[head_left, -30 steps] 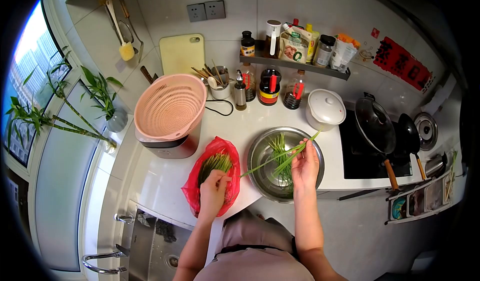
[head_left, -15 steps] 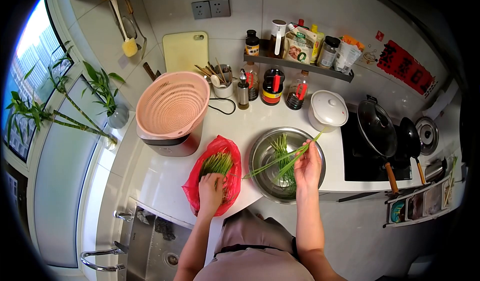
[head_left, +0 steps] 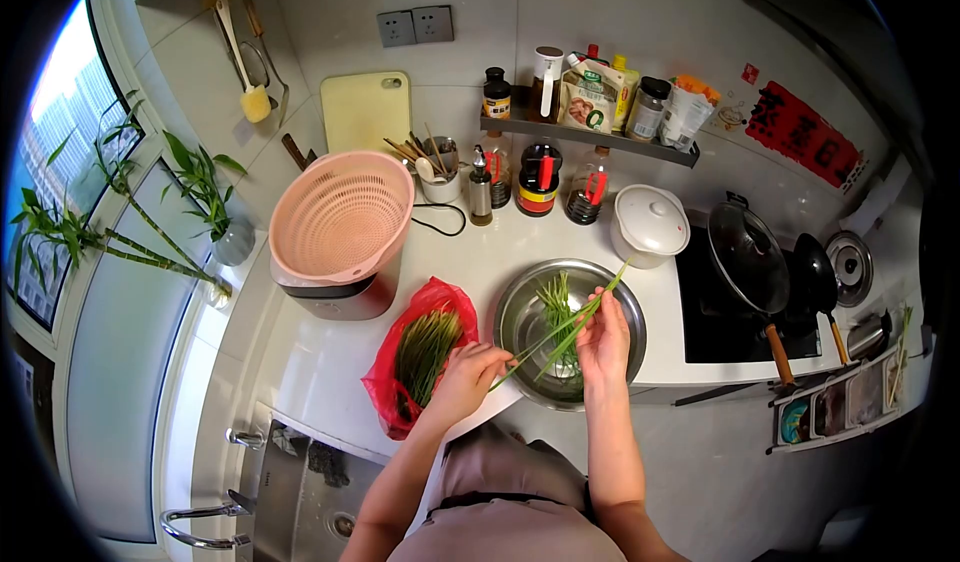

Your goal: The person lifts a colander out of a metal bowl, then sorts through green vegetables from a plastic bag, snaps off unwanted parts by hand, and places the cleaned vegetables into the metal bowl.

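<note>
My right hand (head_left: pixel 604 346) is closed around a few long green stalks (head_left: pixel 570 334) above the right side of a steel bowl (head_left: pixel 512 362). Inside the bowl lies a small bunch of cut green stalks (head_left: pixel 556 300). My left hand (head_left: pixel 468 374), fingers pinched together, is at the lower left ends of the held stalks, between the bowl and a red plastic bag (head_left: pixel 384 382). What the left fingers grip is too small to make out. The open bag holds many thin green stalks (head_left: pixel 424 350).
A pink colander (head_left: pixel 342 217) rests on an appliance at the left. Behind the bowl stand bottles and a white lidded pot (head_left: pixel 650 224). The stove (head_left: pixel 700 312) with a lidded pan is at the right, the sink (head_left: pixel 300 492) at lower left.
My left hand has come out of the red bag and moved right, to the ends of the stalks. My right hand still holds the stalks over the bowl.
</note>
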{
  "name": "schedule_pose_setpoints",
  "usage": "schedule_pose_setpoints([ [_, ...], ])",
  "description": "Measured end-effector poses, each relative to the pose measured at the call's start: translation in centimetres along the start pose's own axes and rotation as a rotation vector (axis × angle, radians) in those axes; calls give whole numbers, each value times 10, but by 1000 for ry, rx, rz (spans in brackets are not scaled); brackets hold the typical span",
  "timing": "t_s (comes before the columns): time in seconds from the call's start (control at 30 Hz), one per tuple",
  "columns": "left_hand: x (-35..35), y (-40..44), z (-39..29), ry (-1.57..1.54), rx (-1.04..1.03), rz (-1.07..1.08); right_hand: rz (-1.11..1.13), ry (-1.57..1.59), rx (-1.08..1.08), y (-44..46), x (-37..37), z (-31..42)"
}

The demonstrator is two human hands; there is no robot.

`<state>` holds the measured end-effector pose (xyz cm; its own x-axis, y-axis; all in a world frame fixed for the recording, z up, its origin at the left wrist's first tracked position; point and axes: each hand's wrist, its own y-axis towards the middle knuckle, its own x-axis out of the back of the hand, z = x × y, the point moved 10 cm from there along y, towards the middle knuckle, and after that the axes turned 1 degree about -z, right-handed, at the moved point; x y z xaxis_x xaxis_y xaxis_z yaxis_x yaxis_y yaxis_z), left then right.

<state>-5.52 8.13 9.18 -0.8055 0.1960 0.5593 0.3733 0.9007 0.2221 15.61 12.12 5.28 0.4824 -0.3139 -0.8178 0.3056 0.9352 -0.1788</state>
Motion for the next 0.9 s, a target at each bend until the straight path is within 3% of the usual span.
schedule_pose_setpoints([
  [0.2,11,-4,1,-11,-90,-127,46,-85,3,-10,-12,-4],
  [0.27,34,-8,7,-173,138,-318,74,-110,19,-11,-16,-1],
  [0.3,34,-10,10,-172,133,-314,123,-143,23,-14,-22,1],
  [0.37,42,-25,29,57,152,-385,169,-175,33,-19,-28,5],
  [0.43,32,-38,66,197,155,-331,197,-252,27,-23,-34,5],
  [0.5,7,-56,121,258,323,-148,216,-237,36,-26,-39,4],
  [0.53,-1,-60,128,438,325,-14,228,-266,14,-27,-39,2],
  [0.57,-5,-67,132,438,322,-12,239,-295,-10,-27,-40,-1],
  [0.63,11,-70,88,585,-1,-244,264,-299,-13,-30,-45,0],
  [0.73,26,-59,83,439,164,-290,280,-387,-25,-34,-45,-4],
  [0.9,57,-18,5,137,65,-356,425,-592,46,-56,-77,-6],
])
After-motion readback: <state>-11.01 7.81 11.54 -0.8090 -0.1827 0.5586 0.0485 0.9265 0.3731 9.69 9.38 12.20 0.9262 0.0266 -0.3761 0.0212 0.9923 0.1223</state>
